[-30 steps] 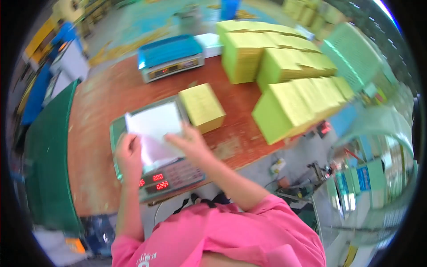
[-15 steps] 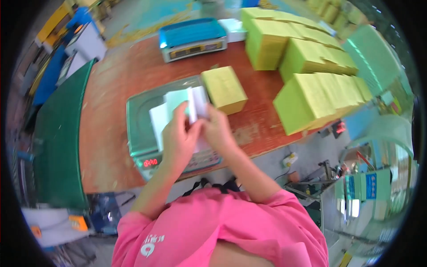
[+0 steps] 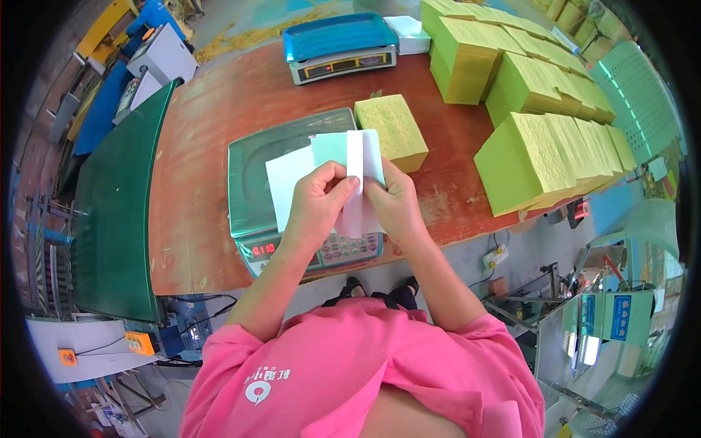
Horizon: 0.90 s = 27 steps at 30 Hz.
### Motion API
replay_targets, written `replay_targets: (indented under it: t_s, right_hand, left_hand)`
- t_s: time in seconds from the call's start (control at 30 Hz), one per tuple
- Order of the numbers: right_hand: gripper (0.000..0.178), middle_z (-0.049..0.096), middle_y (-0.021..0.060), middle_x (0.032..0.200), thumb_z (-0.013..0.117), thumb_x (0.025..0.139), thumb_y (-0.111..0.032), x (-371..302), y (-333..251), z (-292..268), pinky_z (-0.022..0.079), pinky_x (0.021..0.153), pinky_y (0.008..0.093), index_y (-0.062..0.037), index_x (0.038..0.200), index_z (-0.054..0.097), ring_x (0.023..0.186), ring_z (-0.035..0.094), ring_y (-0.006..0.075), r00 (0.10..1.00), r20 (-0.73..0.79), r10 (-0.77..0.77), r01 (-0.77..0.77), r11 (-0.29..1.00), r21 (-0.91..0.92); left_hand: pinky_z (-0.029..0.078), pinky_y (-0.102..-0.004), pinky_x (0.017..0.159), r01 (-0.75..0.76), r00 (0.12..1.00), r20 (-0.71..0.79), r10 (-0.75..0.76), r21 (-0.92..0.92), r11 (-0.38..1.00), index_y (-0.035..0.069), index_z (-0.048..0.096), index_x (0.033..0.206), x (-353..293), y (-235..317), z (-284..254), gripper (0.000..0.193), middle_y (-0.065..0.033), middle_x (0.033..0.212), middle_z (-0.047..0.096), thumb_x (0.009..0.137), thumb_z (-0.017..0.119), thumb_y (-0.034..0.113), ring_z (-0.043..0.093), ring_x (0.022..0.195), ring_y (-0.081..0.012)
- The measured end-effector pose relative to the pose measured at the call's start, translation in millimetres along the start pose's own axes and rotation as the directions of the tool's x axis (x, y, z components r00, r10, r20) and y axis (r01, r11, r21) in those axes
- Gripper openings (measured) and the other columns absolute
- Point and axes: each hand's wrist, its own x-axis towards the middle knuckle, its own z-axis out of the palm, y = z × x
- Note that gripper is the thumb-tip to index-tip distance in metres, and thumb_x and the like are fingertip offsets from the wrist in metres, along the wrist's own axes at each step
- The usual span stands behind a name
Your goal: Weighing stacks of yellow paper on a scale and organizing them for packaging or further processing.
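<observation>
Over a digital scale with a clear tray, both my hands grip a small stack of paper held on edge, its narrow white side toward me. My left hand pinches it from the left, thumb pressed on the white edge. On the other side my right hand closes round the stack, thumb near the lower part. A pale green face of the paper shows to the left. White sheets lie on the scale tray behind my left hand. Beside the scale sits a block of yellow paper.
Another scale with a blue tray stands at the back of the red tabletop, next to a white paper stack. Tall yellow paper stacks fill the right side. A dark green panel borders the table's left.
The whole view has shifted, with the table appearing further right and higher. My hands have spread slightly along the paper stack, and its white edge now faces me more squarely.
</observation>
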Motion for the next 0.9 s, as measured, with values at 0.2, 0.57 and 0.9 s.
replay_targets:
  t_s: [0.2,0.57,0.9]
  right_hand:
    - [0.03,0.066,0.0166,0.089,0.057,0.087,-0.005,-9.9,-7.0,-40.4,0.05,0.075,0.0332,0.0001,0.116,0.059,0.084,0.061,0.0136,0.986,-0.059,-0.158,0.157,0.987,-0.018]
    - [0.028,0.063,0.0059,0.082,0.063,0.087,-0.011,-120.7,2.1,-270.9,0.049,0.067,0.0301,-0.0004,0.114,0.06,0.076,0.057,0.0092,0.974,-0.06,0.217,-0.225,0.936,-0.271]
    - [0.023,0.066,0.0081,0.085,0.063,0.087,-0.008,-160.3,34.0,-384.8,0.049,0.073,0.0294,-0.0006,0.109,0.062,0.081,0.058,0.0099,0.938,-0.013,0.347,-0.346,0.93,-0.124]
  left_hand:
    - [0.037,-0.0215,0.05,-0.033,0.999,-0.036,0.035,0.067,0.997,0.005,0.053,0.072,-3.2,26.7,37.6,0.02,0.0025,0.065,0.052,0.086,0.066,0.008,0.048,0.059,-0.0046]
    - [0.047,-0.0275,0.071,0.005,0.989,0.115,0.091,-0.645,0.764,0.006,0.059,0.09,43.0,129.3,238.8,0.007,-0.0015,0.085,0.065,0.093,0.061,0.012,0.06,0.075,-0.0118]
    - [0.032,-0.0194,0.054,0.096,0.995,-0.037,-0.096,-0.005,0.995,0.014,0.061,0.074,98.2,44.7,303.6,0.016,0.0072,0.068,0.058,0.087,0.068,0.02,0.045,0.059,-0.0015]
